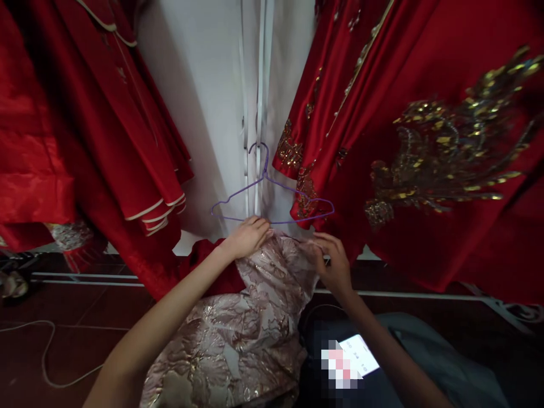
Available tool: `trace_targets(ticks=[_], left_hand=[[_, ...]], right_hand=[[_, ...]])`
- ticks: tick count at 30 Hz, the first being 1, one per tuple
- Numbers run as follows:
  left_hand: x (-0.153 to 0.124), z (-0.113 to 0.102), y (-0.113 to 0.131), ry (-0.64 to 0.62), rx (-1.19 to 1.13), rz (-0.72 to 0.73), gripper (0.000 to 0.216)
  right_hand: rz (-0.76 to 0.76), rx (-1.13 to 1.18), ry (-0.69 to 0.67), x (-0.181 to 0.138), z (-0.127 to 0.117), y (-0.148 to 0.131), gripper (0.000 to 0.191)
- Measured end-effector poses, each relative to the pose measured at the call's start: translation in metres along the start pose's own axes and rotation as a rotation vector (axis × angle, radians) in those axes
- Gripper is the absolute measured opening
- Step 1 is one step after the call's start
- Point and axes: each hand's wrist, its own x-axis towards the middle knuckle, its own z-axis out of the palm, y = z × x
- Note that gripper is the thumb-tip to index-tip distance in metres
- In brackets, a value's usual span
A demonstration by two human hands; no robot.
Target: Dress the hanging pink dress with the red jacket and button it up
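A purple wire hanger (272, 192) hangs against the white wall. Below it lies a pale pink brocade garment (238, 328) with a shiny floral pattern, spread over my lap. My left hand (249, 235) curls its fingers over the garment's top edge, just under the hanger's bottom bar. My right hand (334, 260) pinches the same edge of the fabric further right, fingers bent.
Red satin robes with cream piping (127, 141) hang at the left. A red gown with gold embroidery (446, 153) hangs at the right. White rails (257, 85) run up the wall. A lit phone (359, 354) lies on my lap. A white cable (46, 351) trails on the dark floor.
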Motion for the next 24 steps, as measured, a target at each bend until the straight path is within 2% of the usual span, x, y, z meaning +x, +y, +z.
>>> trace_targets(ticks=[2,5,8,11,24], left_hand=[[0.007,0.022,-0.003,0.014,0.007,-0.017,0.032],[-0.001,0.047,-0.001,0.038,0.05,-0.066,0.029],[-0.016,0.054,0.007,0.077,0.074,-0.094,0.026],[-0.023,0.05,0.011,0.095,0.072,-0.113,0.025],[-0.027,0.044,0.014,0.09,0.103,-0.11,0.024]], right_hand=[[0.038,-0.002,0.059,0.027,-0.004,0.004,0.021],[0.112,-0.038,0.086,0.056,-0.011,0.036,0.023],[0.18,-0.082,-0.002,0.067,-0.016,0.076,0.024],[0.283,-0.113,0.039,0.065,-0.02,0.1,0.029],[0.259,-0.15,0.088,0.056,-0.024,0.103,0.035]])
